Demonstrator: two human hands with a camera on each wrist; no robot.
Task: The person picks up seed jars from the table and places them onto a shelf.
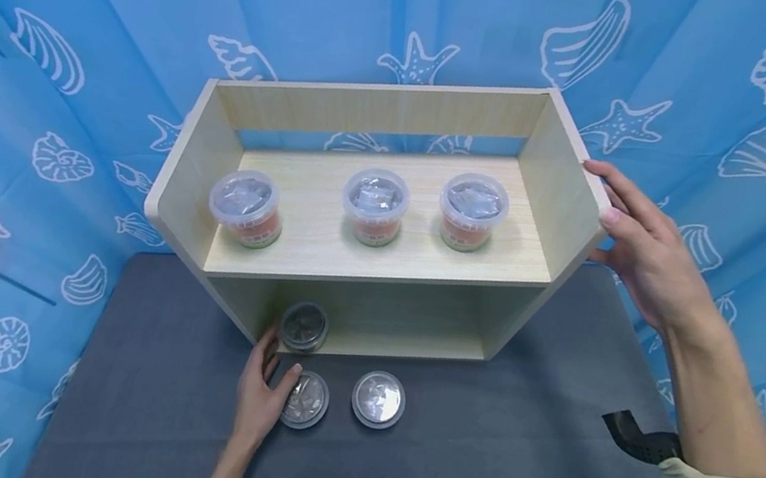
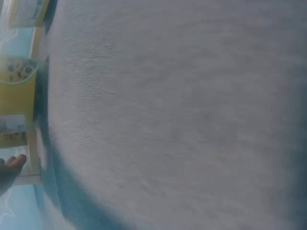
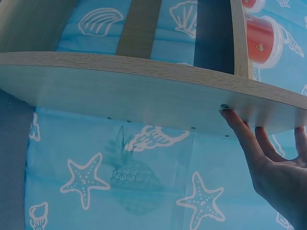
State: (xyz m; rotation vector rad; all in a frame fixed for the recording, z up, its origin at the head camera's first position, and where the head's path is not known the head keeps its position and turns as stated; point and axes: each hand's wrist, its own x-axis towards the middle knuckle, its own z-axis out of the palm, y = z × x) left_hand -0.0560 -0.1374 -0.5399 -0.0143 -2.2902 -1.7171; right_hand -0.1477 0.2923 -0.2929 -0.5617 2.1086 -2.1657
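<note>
My left hand is at the lower left of a pale wooden shelf, beside a round lidded tub on its lower level. The fingers lie along that tub's left side. The thumb is at the edge of a second tub, which stands on the table in front. In the left wrist view, fingertips show below a yellow tub. My right hand touches the shelf's right side panel near its front edge; in the right wrist view its fingertips press the outer face.
Three clear-lidded tubs with orange sides stand on the upper level: left, middle and right. Another tub is on the dark grey table. A blue shell-patterned curtain hangs behind and beside the shelf.
</note>
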